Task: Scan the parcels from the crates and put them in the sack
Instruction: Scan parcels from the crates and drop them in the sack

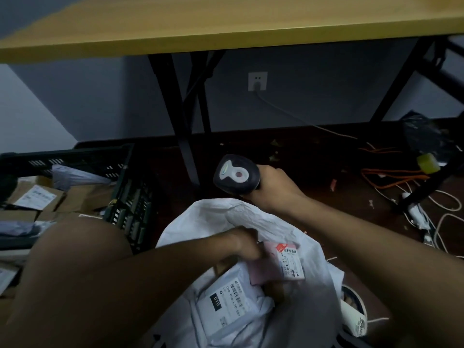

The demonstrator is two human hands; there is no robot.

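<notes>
My right hand [272,187], centre of the frame, has its grip closed round the handle of the black barcode scanner [236,175]; the scanner head points toward the upper left, its grey top plate facing the camera. It hangs above the far rim of the white sack [251,217], apart from it.

My left hand [244,243] sits lower, just below centre, inside the sack's open mouth. Its fingers curl on the edge of a pink parcel [263,272] that carries a white barcode label [291,263] with a red strip at its upper end. The parcel lies tilted, its labelled face up, within the mouth of the sack.

Touching the pink parcel on its lower left side is a white poly-bag parcel [226,305], already in the sack, label up, printed "010" on a black patch.

Left of the frame: a dark plastic crate [130,197], holding brown cardboard parcels [35,199] with white labels and a grey poly bag [75,175]. The crate's near corner stands just beside the sack.

Across the top runs the yellow bench [226,18] on black legs. A wall socket [257,81] with a plugged cable shows behind the legs. At the right of the frame, orange and white cables [401,177] lie tangled on the dark floor.
</notes>
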